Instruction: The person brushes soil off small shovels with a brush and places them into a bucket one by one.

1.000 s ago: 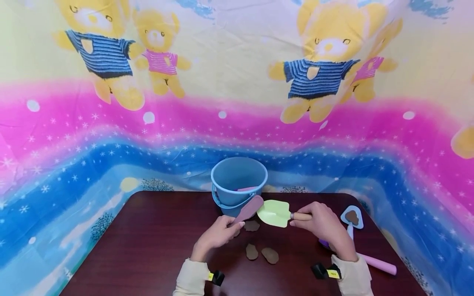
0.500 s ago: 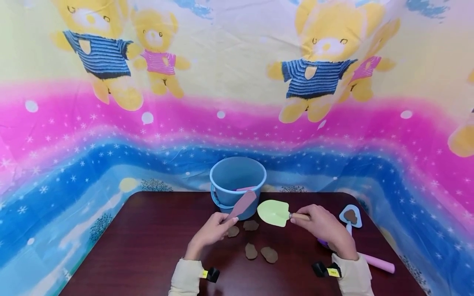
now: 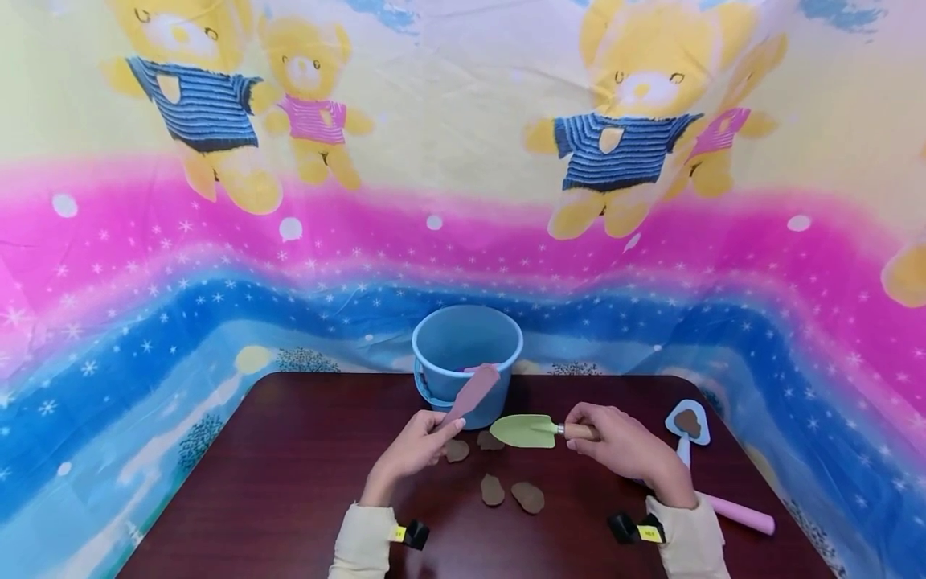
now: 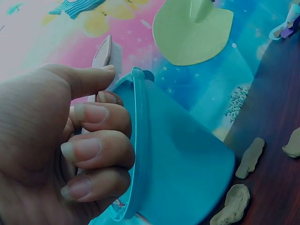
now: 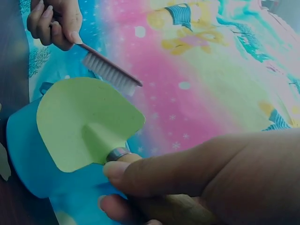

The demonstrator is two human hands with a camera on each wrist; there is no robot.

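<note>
1. Fingers (image 4: 98,157) of the left hand (image 3: 411,450), in front of the blue bucket (image 3: 443,384) and to its left, are curled round the handle of a brush (image 3: 473,396); the handle is largely hidden inside the grip

2. Pinched between thumb and fingers of the right hand (image 3: 622,444), to the right of the bucket, is the wooden handle (image 3: 581,433) of a green trowel (image 3: 519,431); its far end disappears into that hand

3. From the head, the brush crosses the bucket's front wall and covers part of its rim, though whether the two touch cannot be told; the right wrist view shows pale bristles, with brush and trowel apart

4. Reaching left, the trowel's blade points to just before the bucket's base; the left wrist view cuts off its top

5. Four flat brown pieces (image 3: 528,498) lie on the dark worktop (image 3: 311,458) in front of the bucket; the trowel hides part of one near its base, and any contact there is hard to judge

6. Something pinkish shows inside the bucket, mostly concealed by the front wall and the brush

7. Well to the bucket's right lie a pale blue tool (image 3: 697,437) bearing a brown patch and a pink handle (image 3: 745,515); the right forearm hides where both lead

8. Behind the bucket hangs a bear-printed cloth (image 3: 434,161), cut off at the top
</note>
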